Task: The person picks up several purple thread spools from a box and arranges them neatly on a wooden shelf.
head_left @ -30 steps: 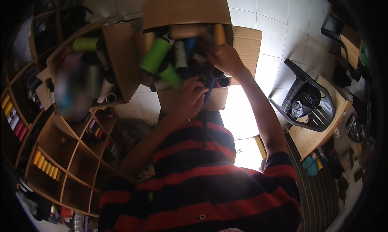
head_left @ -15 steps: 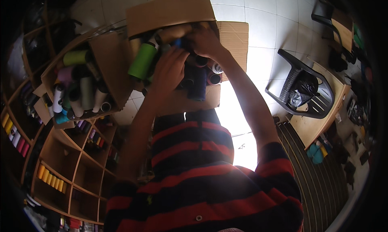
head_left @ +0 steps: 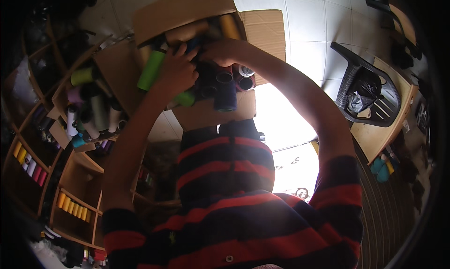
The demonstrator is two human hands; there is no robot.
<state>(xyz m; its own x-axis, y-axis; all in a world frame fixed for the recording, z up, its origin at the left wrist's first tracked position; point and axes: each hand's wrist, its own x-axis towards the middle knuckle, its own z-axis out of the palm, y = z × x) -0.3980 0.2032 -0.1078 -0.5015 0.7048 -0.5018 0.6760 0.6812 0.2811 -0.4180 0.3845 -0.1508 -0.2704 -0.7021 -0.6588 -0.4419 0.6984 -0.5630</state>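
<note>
Both my hands reach into an open cardboard box packed with cones of thread. My left hand lies over the cones with its fingers spread, next to a bright green cone. Beside its fingertips is a blue cone, partly hidden. My right hand is bent down among the cones, its fingertips lost in shadow. A tan cone lies above both hands, and an orange-brown cone leans at the far right. Nearer me is a dark navy cone.
Left of the box, a second carton holds thread cones of several colours. Wooden shelving with small spools stands at the lower left. To the right, a black plastic chair carries a black bag, beside a wooden board.
My left hand has shifted left toward the green cone and spread its fingers. My right hand has drawn back from the far cones toward the middle, uncovering the orange-brown cone. The view has shifted slightly.
</note>
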